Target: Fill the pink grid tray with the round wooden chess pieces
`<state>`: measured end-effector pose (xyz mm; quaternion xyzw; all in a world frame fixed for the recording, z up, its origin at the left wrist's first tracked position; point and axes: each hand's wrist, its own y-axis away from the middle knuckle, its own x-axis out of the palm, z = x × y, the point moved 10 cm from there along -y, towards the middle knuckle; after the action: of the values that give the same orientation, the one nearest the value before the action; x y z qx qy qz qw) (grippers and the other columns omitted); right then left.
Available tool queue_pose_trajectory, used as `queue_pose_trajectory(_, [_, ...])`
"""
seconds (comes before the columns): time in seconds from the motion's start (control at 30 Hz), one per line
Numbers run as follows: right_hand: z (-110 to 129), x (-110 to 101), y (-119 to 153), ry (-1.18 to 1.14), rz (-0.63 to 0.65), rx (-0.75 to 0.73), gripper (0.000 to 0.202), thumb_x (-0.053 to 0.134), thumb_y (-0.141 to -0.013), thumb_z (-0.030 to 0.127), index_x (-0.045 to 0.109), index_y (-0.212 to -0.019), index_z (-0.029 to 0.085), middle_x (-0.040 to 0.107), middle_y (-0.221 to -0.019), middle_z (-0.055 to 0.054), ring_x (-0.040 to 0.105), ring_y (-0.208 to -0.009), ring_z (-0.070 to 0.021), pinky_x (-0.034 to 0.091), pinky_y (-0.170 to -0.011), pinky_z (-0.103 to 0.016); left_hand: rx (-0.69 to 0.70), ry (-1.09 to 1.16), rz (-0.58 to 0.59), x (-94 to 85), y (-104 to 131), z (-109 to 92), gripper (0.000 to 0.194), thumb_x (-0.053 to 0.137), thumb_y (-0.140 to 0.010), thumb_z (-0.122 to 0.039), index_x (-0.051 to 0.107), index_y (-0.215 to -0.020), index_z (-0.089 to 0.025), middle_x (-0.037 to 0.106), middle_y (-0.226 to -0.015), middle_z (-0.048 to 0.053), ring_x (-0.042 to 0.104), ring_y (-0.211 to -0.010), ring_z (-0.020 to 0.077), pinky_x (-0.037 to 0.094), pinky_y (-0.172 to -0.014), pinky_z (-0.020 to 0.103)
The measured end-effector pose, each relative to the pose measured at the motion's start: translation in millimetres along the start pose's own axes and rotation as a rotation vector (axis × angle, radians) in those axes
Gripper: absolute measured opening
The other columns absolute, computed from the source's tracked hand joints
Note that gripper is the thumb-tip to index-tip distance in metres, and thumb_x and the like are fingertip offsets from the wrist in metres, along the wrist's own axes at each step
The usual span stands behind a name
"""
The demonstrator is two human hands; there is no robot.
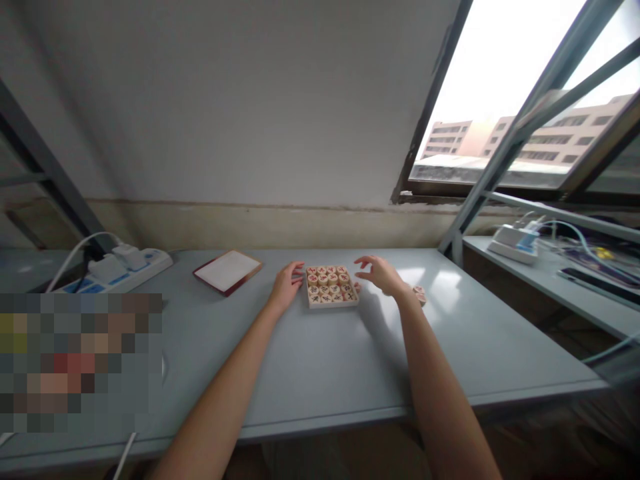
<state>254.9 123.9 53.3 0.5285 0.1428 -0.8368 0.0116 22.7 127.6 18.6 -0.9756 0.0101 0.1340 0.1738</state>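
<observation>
Watching remotely, I see the box (334, 305) of round game pieces (323, 281) on the table (320, 373), between both hands. The left hand (289, 284), loosely extended beside it, grips nothing; contact I can't tell. The right hand (381, 272), thumb and fingers parted, hovers empty near its right side

The left forearm (220, 385) and the right forearm (439, 380) are showing bare and smooth, tapering toward slim wrists (273, 309) on the far side and broadening on the near side; the left hand (288, 288) and the right hand (383, 274) are showing bare, with slender fingers (369, 259)
</observation>
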Motion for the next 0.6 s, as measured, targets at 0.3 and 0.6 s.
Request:
queue_pose_trajectory(0.3, [-4,35,10,0.061,0.313,0.058,0.026,0.063,-0.065,0.030,0.060,-0.089,0.018,0.062,-0.077,-0.004,0.056,-0.066,-0.0133,0.040,-0.058,-0.021,-0.014,0.020,-0.010,-1.0,0,0,0.043,0.051,-0.058,0.010,0.056,-0.093,-0.015,0.057,-0.101,0.007,0.057,-0.081,0.0114,0.053,-0.069,0.026])
queue_pose_trajectory(0.6, [24,-9,6,0.116,-0.051,0.022,0.030,0.052,-0.073,0.047,0.059,-0.090,0.023,0.062,-0.075,-0.001,0.053,-0.064,-0.0127,0.031,-0.052,-0.021,0.011,-0.018,-0.001,-1.6,1,-2,0.039,0.057,-0.058,0.006,0.057,-0.092,-0.015,0.059,-0.096,0.006,0.057,-0.081,0.0128,0.054,-0.066,0.026])
